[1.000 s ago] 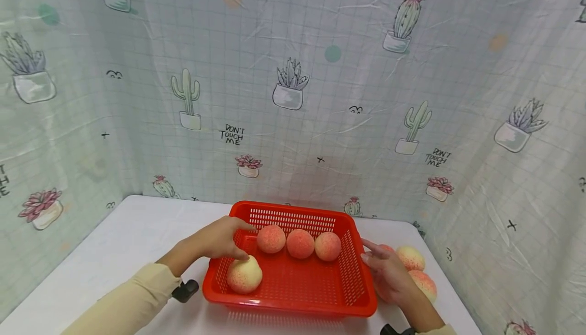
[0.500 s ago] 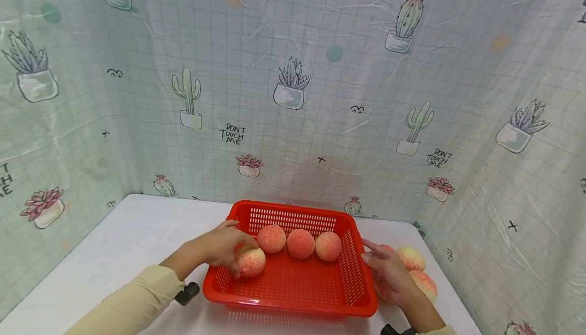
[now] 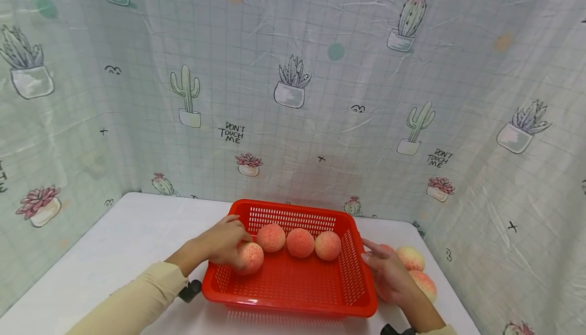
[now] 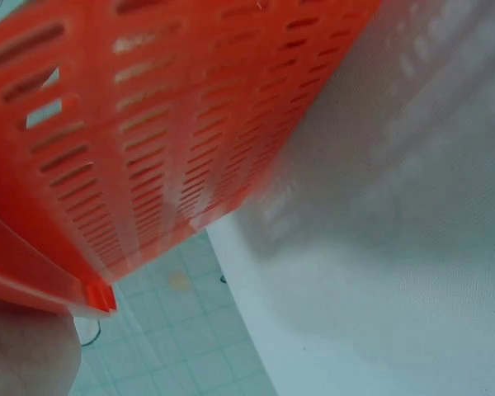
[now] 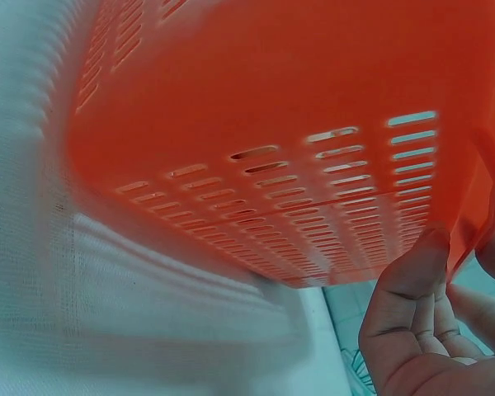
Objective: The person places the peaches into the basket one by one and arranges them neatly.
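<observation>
My left hand (image 3: 225,243) reaches over the left rim of the red plastic basket (image 3: 293,307) and grips a peach (image 3: 252,259), fingers around its left and upper side. That peach is near the basket's left end, and part of it is hidden by the hand. Three more peaches (image 3: 300,243) sit in a row along the basket's back wall. My right hand (image 3: 389,276) is at the right rim, and in the right wrist view its fingers (image 5: 408,280) curl under the rim and hold it. The left wrist view shows mostly the basket's slotted outer wall (image 4: 173,124).
Several peaches (image 3: 423,285) lie on the white table (image 3: 165,223) right of the basket, partly behind the right hand. A cactus-print curtain (image 3: 293,136) surrounds the table at the back and sides.
The left hand has moved from above the peach to a grip on its side. The peach has turned from its pale side to its redder side and shifted slightly back. The right hand stays put.
</observation>
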Demonstrator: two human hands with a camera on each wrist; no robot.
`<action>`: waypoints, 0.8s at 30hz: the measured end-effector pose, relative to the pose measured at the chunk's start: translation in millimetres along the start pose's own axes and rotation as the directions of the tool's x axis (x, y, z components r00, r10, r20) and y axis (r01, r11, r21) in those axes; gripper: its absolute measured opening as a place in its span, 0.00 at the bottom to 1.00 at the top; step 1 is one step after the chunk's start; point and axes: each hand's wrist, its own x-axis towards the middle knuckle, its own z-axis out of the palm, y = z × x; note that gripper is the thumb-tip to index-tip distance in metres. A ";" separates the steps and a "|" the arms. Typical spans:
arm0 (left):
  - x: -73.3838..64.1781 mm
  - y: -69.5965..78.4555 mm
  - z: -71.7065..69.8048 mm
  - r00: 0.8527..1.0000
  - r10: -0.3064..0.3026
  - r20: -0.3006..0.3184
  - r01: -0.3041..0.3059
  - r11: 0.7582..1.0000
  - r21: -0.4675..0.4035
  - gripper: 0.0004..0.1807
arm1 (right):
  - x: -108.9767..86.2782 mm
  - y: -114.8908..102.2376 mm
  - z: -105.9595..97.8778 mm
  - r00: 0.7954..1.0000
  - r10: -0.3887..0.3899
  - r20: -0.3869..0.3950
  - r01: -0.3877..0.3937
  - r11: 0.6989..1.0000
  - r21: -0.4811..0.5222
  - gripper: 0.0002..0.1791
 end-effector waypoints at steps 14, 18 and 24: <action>2.5 -7.2 1.7 0.998 -0.055 -0.030 0.053 0.996 -0.077 0.24 | -0.6 1.8 -1.8 1.000 -0.004 0.019 0.004 1.000 0.010 0.39; 1.3 -6.0 1.1 0.997 -0.061 -0.039 0.058 0.994 -0.090 0.23 | -0.1 2.1 -2.3 1.000 -0.008 0.022 0.007 1.000 0.013 0.39; -5.1 -5.5 -7.2 0.990 -0.101 -0.097 0.083 0.982 -0.172 0.27 | 0.2 2.2 -3.7 1.000 -0.007 0.030 0.006 1.000 0.015 0.39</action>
